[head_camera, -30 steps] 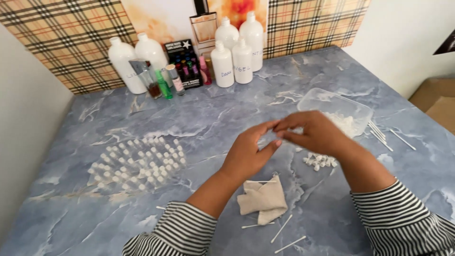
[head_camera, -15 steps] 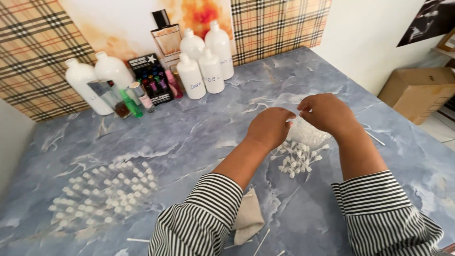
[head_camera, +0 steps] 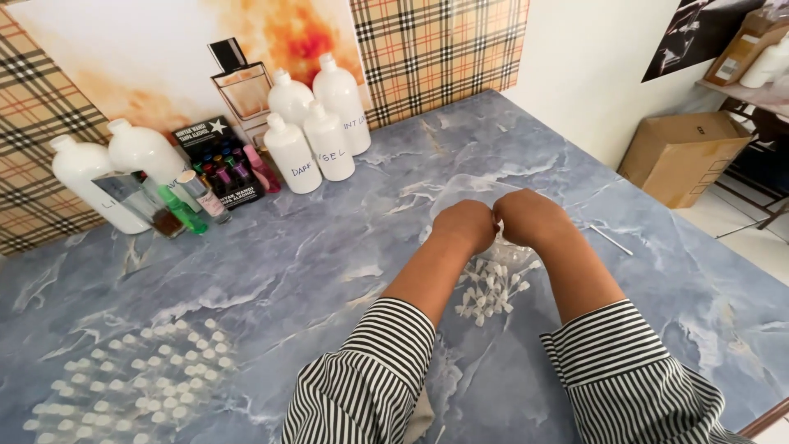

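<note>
Both hands are curled into loose fists, knuckles up and touching at the fingertips: the left hand [head_camera: 465,224] and right hand [head_camera: 530,215] pinch something small and white between them, too hidden to identify. They hover over a crinkled clear plastic bag [head_camera: 460,187] toward the far right part of the marbled blue-grey table [head_camera: 329,255]. Just nearer lies a loose heap of small white plastic sprayer parts [head_camera: 489,288]. Neat rows of small clear vials [head_camera: 123,378] fill the near left corner. Smooth white plastic bottles [head_camera: 316,136] stand along the far edge.
</note>
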